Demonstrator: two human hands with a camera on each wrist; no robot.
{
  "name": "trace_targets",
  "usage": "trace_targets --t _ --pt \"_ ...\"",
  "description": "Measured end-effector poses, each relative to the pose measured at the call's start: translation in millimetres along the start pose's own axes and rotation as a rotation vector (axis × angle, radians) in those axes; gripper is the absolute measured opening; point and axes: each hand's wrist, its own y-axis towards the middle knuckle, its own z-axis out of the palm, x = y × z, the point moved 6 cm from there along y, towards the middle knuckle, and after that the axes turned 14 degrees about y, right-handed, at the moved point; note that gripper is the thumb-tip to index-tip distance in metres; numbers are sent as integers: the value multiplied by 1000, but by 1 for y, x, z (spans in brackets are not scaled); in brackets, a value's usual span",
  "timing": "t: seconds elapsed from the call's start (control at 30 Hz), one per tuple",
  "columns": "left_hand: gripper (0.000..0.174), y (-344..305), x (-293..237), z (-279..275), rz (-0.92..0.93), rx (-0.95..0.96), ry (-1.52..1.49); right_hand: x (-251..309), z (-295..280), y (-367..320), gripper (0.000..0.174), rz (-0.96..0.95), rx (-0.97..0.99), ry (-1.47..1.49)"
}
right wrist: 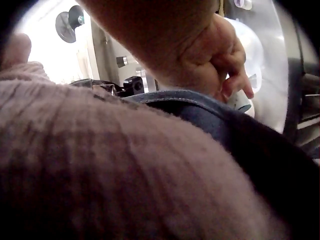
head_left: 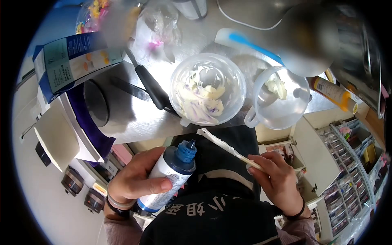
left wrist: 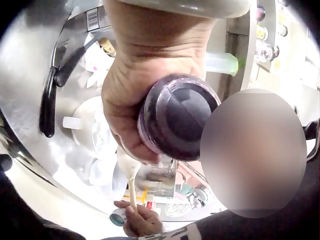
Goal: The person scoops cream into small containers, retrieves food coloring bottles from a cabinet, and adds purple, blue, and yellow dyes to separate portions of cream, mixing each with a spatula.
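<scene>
In the head view my left hand [head_left: 132, 176] grips a squeeze bottle [head_left: 165, 185] with a white label and a blue-stained neck. Its dark nozzle tip points up, uncapped; the left wrist view shows the dark bottle base [left wrist: 187, 120]. My right hand [head_left: 278, 179] pinches a slim stick [head_left: 228, 149] smeared with white cream, its coated end toward the bottle. A small cap [left wrist: 118, 217], white and teal, is also held in the right fingers. Beyond the hands stands a translucent bowl [head_left: 238, 96] containing white cream [head_left: 204, 100] with purple streaks.
Right of the bowl stands a clear pitcher [head_left: 281, 116] with a lump of cream. A blue-handled spatula [head_left: 261, 51] lies behind it. A black-handled knife [head_left: 151, 85] lies left of the bowl, near a blue carton [head_left: 77, 61]. An orange-capped bottle [head_left: 332, 92] lies at the right.
</scene>
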Motion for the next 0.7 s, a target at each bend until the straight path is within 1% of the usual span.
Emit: trace_targets --t 0.07,0.13,0.17,0.23,0.27,0.33,0.4,0.43,0.47,0.53,0.57,0.6,0.67,0.7 --pt "63 -3 -5 -1 19 0 25 1 -1 -2 26 -1 -11 1" --pt "63 -7 -9 5 -4 112 3 1 -3 -6 25 1 -23 2" --pt "63 -9 -14 7 5 113 10 0 -4 -8 25 13 -32 20" --pt "65 -9 -31 12 106 70 -18 -1 -7 -9 25 7 -60 26" --pt "65 -9 -40 12 244 -51 6 0 -8 -10 24 -4 -58 48" --pt "74 -8 -77 15 513 -231 318 2 -13 -14 24 -36 -68 55" --pt "77 -2 -116 23 690 -262 553 1 -16 -22 23 -38 -62 109" --pt "76 2 -137 30 865 -302 673 1 -19 -26 23 -7 -66 140" --pt "66 6 -157 38 986 -344 800 4 -25 -31 23 -22 -72 129" --pt "57 18 -187 51 1105 -483 1003 0 -32 -41 23 76 -16 161" --pt "54 33 -195 54 1121 -489 972 -4 -35 -46 23 101 -23 165" --pt "51 50 -201 56 1134 -494 944 -6 -38 -52 23 84 -26 159" --pt "48 87 -207 57 1081 -564 985 -17 -43 -62 22 138 -61 199" --pt "48 105 -211 58 1072 -593 1017 -20 -44 -65 21 129 -79 201"
